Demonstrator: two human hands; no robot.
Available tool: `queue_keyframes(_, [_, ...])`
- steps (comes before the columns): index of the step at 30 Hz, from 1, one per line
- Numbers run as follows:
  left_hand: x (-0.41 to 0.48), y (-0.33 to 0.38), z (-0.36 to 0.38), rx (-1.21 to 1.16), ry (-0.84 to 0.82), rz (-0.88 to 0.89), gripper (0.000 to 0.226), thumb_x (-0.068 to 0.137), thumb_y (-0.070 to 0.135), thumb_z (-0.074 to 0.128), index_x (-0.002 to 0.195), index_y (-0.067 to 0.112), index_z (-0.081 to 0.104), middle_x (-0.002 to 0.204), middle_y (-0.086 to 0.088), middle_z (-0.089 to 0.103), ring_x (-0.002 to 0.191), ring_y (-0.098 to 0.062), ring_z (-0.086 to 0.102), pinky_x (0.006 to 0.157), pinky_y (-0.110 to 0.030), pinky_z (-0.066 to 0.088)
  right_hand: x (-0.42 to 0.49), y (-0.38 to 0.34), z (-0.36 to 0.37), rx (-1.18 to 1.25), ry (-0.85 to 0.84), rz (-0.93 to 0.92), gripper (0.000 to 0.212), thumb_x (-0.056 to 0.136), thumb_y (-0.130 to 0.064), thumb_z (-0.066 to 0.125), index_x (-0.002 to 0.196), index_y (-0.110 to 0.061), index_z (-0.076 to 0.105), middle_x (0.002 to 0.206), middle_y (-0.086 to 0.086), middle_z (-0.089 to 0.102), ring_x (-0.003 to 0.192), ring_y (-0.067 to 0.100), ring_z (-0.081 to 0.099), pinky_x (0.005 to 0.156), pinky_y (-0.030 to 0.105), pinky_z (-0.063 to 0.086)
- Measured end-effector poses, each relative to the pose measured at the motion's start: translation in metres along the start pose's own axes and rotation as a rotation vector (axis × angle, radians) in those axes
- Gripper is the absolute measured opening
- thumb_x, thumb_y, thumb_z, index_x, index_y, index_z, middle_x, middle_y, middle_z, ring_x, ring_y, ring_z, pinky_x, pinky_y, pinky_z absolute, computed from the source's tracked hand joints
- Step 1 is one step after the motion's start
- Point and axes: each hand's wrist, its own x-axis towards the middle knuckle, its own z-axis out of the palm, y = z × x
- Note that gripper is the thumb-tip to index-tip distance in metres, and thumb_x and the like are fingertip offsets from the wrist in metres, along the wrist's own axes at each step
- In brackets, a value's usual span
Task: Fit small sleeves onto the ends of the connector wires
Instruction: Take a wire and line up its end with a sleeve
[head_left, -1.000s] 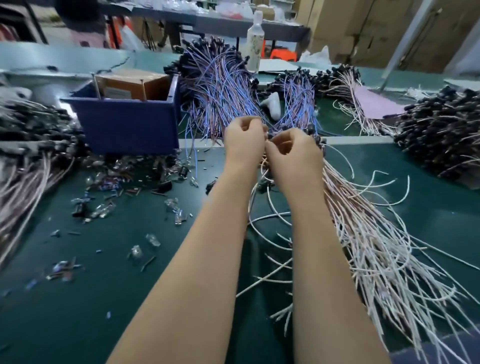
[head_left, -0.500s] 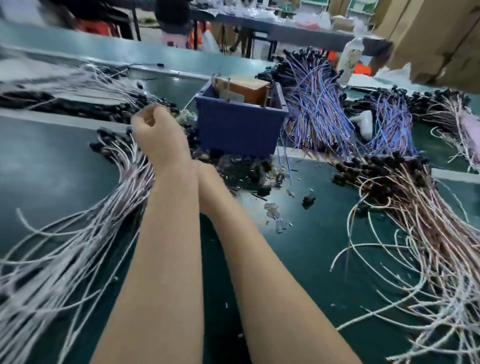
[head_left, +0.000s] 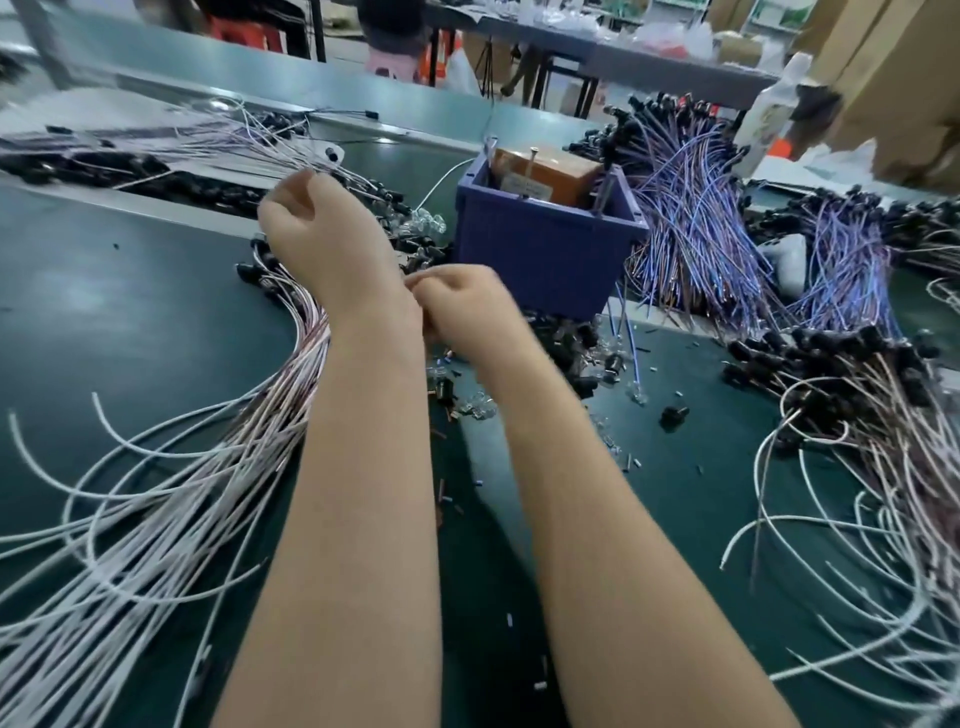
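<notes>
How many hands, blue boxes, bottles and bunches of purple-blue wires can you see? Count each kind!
Hands: 2, the left hand and the right hand
Blue box: 1
Bottle: 1
Purple-blue wire bunches: 2
Total: 6

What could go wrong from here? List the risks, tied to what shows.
1. The left hand hovers over the left wire bundle, forearm beside it; pulling back may snag and tangle wires.
2. Small loose parts litter the mat beneath the right hand; a sweep could scatter them.
</notes>
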Motion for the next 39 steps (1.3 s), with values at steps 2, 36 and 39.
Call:
queue_keyframes(2, [-0.001,0.003,0.003,0.0,-0.023,0.001,0.009,0.091,0.006,0.042,0.093,0.012,0.049,0.094,-0.005,0.054,0.078,-0.015,0.049,0.07,-0.025,0.041,-0.003,-0.001,-0.021,0.186,-0.005,-0.007,0.031,0.091,0.004,0.04,0.109,0.003,0.065,0.08,0.007,0.069,0.071,0.015,0.062,0.063,0.02,0.051])
queue_keyframes(36, [-0.042,-0.058,0.02,0.695,-0.985,-0.065,0.006,0.091,0.009,0.06,0.093,0.008,0.066,0.074,-0.002,0.063,0.066,-0.01,0.059,0.065,-0.018,0.054,-0.035,0.027,-0.11,-0.069,0.001,0.149,0.024,0.093,-0.021,0.059,0.093,0.002,0.067,0.072,0.01,0.071,0.059,0.012,0.068,0.057,0.02,0.056])
queue_keyframes(39, [-0.041,-0.058,0.02,0.777,-1.046,-0.049,0.008,0.092,0.013,0.06,0.089,0.013,0.068,0.078,-0.002,0.066,0.067,-0.007,0.06,0.063,-0.015,0.051,-0.034,0.031,-0.118,-0.047,0.135,0.079,0.024,0.088,-0.016,0.065,0.109,-0.004,0.066,0.089,0.007,0.069,0.07,0.01,0.064,0.065,0.021,0.055])
